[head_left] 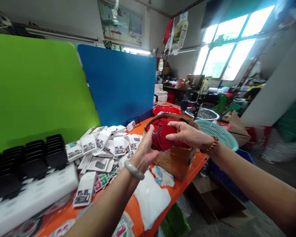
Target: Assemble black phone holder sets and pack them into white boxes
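Between my two hands is a flat red piece with dark edging (164, 136), its exact kind unclear. My left hand (148, 144) grips its left side, thumb up, with a grey bangle on the wrist. My right hand (185, 134) pinches its right side from above, a beaded bracelet on that wrist. Just behind and below the hands stands a brown cardboard box (179, 163), and more red pieces with dark edges fill its top. Part of the box's contents is hidden by my hands.
Small white printed boxes (102, 144) lie heaped on the orange table (191, 174). Black holders (34, 158) stand in white foam at left. Green (39, 92) and blue panels (123, 85) rise behind. A teal basket (219, 133) is at right, an open carton (219, 200) on the floor.
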`<state>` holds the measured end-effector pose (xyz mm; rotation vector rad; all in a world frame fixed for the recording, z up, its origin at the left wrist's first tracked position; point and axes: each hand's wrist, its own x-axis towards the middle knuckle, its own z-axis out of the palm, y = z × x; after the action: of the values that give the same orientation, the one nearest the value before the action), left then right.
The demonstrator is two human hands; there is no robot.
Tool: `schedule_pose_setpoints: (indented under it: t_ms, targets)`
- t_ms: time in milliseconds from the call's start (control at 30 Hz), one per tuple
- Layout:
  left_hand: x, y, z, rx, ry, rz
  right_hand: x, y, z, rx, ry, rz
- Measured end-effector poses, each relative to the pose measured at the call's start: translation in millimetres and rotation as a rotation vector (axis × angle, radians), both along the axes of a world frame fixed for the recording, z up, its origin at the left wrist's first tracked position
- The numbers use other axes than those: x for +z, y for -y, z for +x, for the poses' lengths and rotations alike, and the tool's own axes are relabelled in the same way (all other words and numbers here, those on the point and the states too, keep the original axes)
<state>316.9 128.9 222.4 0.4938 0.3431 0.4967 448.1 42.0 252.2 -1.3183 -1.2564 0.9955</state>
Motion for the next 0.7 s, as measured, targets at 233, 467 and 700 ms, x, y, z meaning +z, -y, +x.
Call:
schedule_pose_setpoints:
  t_ms: [233, 467, 700]
  targets:
    - [-73.3, 44, -140, -0.133, -0.145, -0.252, -69.8, 2, -110, 0.288, 0.008, -0.174]
    - [-138.0, 94, -247, 0.086, -0.14, -0.363, -148.2, 30, -206, 0.341, 0.214, -0.151]
    - [-158.8, 123, -302, 0.24, -0.327, -0.3, -190.0, 32, -255, 0.257, -0.011, -0.259]
